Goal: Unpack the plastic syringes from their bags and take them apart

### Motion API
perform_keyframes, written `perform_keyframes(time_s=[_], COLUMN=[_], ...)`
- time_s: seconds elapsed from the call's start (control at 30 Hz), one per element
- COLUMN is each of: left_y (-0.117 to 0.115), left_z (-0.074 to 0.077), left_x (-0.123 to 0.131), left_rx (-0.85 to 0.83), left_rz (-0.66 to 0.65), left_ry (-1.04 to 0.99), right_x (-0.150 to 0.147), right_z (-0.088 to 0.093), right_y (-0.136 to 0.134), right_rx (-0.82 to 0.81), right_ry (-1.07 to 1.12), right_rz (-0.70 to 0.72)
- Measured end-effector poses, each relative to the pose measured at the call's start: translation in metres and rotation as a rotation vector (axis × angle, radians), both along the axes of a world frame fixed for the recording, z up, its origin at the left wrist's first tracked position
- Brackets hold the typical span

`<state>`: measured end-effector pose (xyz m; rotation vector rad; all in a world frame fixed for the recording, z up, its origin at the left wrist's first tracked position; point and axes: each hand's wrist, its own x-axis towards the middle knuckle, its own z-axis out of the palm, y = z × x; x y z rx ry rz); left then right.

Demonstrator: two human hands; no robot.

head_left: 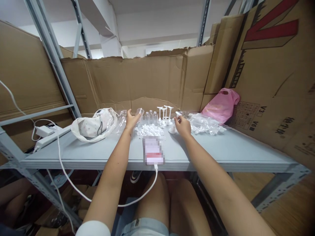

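Observation:
My left hand [132, 119] is closed around a clear plastic bottle [140, 112], held tilted above the shelf. My right hand [183, 126] is closed on a white pump head [178, 113], whose top shows above the fingertips; its lower part is hidden by the fingers. Several clear bottles [155, 117] stand upright between the hands. In front of them lies a heap of small white caps [149, 130]. White pumps [164, 112] stand upright to the left of my right hand. Beneath that hand a white piece [172, 130] rests on the surface, partly covered.
A phone [153, 150] with a charging cable [145, 197] lies at the grey shelf's [211, 152] front edge. To the left are a white cloth bag [91, 126] and a power strip [51, 137]. Clear plastic bags [205, 124] and a pink bag [220, 105] lie right. Cardboard [137, 77] walls the back.

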<state>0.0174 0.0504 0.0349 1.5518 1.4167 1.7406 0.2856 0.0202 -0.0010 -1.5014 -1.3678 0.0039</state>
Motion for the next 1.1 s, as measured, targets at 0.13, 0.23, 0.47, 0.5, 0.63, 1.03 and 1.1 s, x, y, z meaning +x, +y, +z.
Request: perform_keyframes(time_s=[0.13,0.23,0.47,0.5,0.63,1.03,1.1], left_y=[-0.009,-0.014,-0.015,-0.015,-0.014,0.007,0.01], left_z=[0.006,0.008,0.008,0.008,0.007,-0.014,-0.016], left_x=[-0.001,-0.003,-0.004,-0.004,-0.003,-0.001,0.0], left_rx=[-0.04,0.064,0.15,0.162,0.225,0.12,0.122], left_rz=[-0.078,-0.102,0.039,0.067,0.135,0.106,0.103], left_ry=[-0.012,0.101,0.013,0.011,0.051,0.426,0.429], right_x=[0.0,0.001,0.0,0.0,0.001,0.002,0.001], right_z=[0.0,0.0,0.0,0.0,0.0,-0.002,-0.001], right_y=[0.0,-0.001,-0.002,-0.002,-0.001,0.001,0.001], right_rx=[-0.004,-0.002,-0.018,-0.016,-0.012,0.031,0.03], right_ry=[0.011,0.01,0.046,0.045,0.043,0.068,0.076], right_rz=[0.005,0.004,0.004,0.003,-0.003,0.015,0.014])
